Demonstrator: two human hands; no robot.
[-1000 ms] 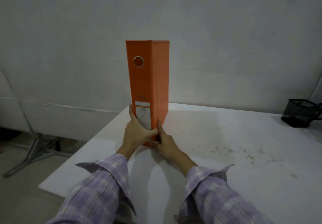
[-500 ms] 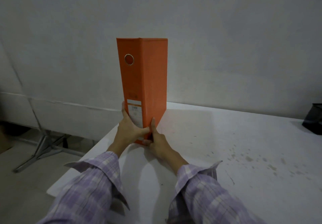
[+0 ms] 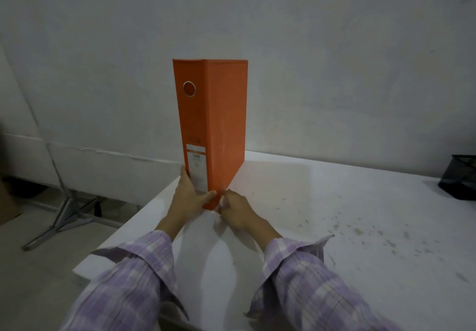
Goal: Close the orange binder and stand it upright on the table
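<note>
R hand (image 3: 238, 211) off binder (image 3: 213, 130), L hand (image 3: 189, 196) grips

Both my arms reach forward in plaid sleeves. My left grip (image 3: 189, 196) curls around something, thumb across the front, fingers (image 3: 183, 173) up the far side. My right grip (image 3: 238, 209) sits just beside it, fingers loosely bent, blurred.

Black mesh holder (image 3: 461, 180) at the stained white table's (image 3: 347, 217) far right edge; metal stand (image 3: 64, 217) on the floor.
</note>
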